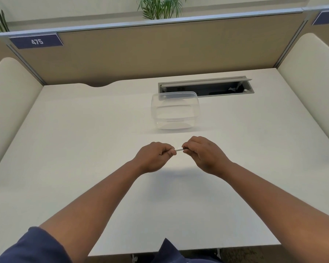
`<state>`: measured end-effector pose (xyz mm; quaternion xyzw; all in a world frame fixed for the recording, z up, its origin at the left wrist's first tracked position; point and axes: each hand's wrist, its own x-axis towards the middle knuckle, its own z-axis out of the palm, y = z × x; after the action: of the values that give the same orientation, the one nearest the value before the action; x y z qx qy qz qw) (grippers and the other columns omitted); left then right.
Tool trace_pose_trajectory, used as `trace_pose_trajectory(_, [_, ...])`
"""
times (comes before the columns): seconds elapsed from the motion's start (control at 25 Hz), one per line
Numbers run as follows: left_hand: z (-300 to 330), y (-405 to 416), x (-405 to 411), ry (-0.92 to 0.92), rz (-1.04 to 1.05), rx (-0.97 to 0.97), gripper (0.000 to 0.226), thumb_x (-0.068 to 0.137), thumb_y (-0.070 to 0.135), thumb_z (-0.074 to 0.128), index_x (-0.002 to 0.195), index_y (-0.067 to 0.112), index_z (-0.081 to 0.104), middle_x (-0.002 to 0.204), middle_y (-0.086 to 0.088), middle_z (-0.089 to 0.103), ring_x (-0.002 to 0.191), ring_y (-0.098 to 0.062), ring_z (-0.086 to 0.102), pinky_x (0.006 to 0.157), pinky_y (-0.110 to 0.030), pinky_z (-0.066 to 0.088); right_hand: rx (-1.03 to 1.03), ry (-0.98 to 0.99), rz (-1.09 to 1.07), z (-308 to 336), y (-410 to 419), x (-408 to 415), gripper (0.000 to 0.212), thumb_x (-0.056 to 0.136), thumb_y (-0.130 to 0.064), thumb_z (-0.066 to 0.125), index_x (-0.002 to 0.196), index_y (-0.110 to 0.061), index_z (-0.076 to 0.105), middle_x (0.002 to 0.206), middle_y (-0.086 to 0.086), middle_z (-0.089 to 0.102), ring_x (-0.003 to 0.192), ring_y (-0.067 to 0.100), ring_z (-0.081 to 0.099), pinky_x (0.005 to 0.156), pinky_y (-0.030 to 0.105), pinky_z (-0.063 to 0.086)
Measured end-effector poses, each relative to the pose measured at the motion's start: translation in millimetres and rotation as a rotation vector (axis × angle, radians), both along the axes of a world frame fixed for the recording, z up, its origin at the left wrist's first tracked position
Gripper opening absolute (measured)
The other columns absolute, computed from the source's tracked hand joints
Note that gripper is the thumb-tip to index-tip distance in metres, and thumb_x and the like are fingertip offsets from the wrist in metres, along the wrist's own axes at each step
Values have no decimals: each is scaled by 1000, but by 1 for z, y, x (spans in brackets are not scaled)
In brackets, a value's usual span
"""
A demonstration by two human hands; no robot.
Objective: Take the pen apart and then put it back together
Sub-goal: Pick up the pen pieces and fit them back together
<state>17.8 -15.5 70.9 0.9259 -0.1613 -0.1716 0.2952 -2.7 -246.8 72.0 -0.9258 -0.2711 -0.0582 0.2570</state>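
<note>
A white pen [179, 149] with a dark end is held level a little above the middle of the white desk [84, 139]. My left hand [154, 156] grips its left end in closed fingers. My right hand [203, 152] pinches its right, dark end. Only a short white stretch of the pen shows between the two hands; the rest is hidden inside the fingers. Both hands are close together, almost touching.
A clear plastic container [174, 111] stands just beyond my hands. Behind it an open cable tray [205, 87] is sunk in the desk. Beige partition walls [150, 54] close the back and both sides. The desk's front edge is near my body.
</note>
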Motion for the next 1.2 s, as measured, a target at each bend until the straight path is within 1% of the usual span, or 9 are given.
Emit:
trace_pose_trajectory(0.12, [4,1,0,40,-36,1,29,103,45,45,88,37,69,53,22,51,53,-3,45,58,-30,37,-137,-121,44,4,-1,1,12,98,-16,60,92,-8,68,82,5,62,69,25,50,55,37,43])
trace_pose_trajectory(0.2, [6,0,-2,-20,-51,33,29,103,44,45,87,36,68,54,20,53,55,-3,47,57,-29,37,-100,5,16,8,4,-1,19,99,-17,55,85,-9,64,78,4,61,69,23,48,59,36,42])
trace_pose_trajectory(0.44, [4,-5,-4,-353,-153,214,34,103,41,39,72,28,44,60,4,52,58,-20,46,49,-29,30,522,1154,-424,20,17,7,34,99,-29,50,71,-15,64,60,-3,55,51,12,43,50,24,32])
trace_pose_trajectory(0.52, [5,-3,-2,-223,-118,189,32,103,42,40,75,33,52,62,8,55,60,-13,48,53,-29,35,423,1027,-383,19,18,6,37,101,-32,48,73,-15,66,65,-2,60,55,12,46,53,24,35])
trace_pose_trajectory(0.64, [7,-2,1,-9,-37,94,31,103,44,43,81,38,63,62,13,53,58,-4,48,57,-28,35,266,532,-217,9,16,0,30,102,-28,48,78,-21,65,79,2,66,71,18,54,63,31,44])
trace_pose_trajectory(0.8, [12,1,5,185,-47,-73,35,103,41,48,80,28,71,59,12,46,56,-12,40,59,-30,36,-23,38,21,-4,0,-1,17,100,-20,58,109,-13,69,96,1,67,81,23,57,63,36,48])
trace_pose_trajectory(0.96, [19,2,8,375,-66,-209,36,102,38,51,77,21,72,58,13,39,59,-13,35,57,-26,31,-136,-157,75,1,-5,-2,9,97,-13,60,95,-10,68,86,3,65,70,25,52,52,35,43])
trace_pose_trajectory(1.08, [19,-3,7,232,-74,-71,34,102,39,49,76,26,68,57,12,44,54,-13,38,57,-29,35,22,174,-75,5,7,-6,20,95,-8,53,79,-17,62,75,-2,61,69,21,50,59,34,41])
trace_pose_trajectory(1.2, [18,-8,1,-49,-97,187,32,101,43,45,71,39,55,59,14,53,57,-5,47,56,-28,35,412,908,-398,14,18,0,30,93,-13,46,67,-19,59,61,-6,53,54,13,41,52,26,32])
